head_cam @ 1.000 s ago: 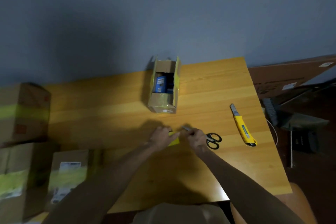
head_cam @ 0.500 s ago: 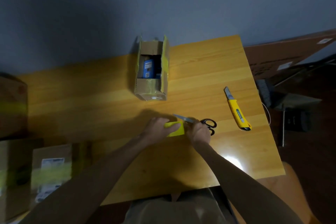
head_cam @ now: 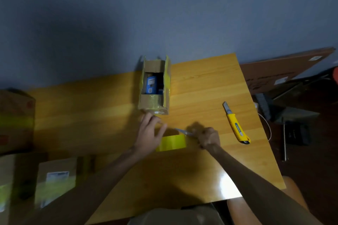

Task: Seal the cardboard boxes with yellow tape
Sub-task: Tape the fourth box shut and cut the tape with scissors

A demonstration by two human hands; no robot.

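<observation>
A strip of tape (head_cam: 172, 142) is apparently being cut over the middle of the table (head_cam: 201, 82), one end held under the left hand (head_cam: 150, 133) (fingers nearly straight, grip hidden) while scissors (head_cam: 182, 131) are clenched in the right hand (head_cam: 208, 138); next, the flaps of the open box (head_cam: 151, 102) at the far edge likely must be closed.

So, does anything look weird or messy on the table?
The yellow utility knife, near the right edge of the table, lies with its blade pushed out and bare. The small cardboard box is open too, its flaps standing up with yellow tape on them. Nothing looks spilled.
</observation>
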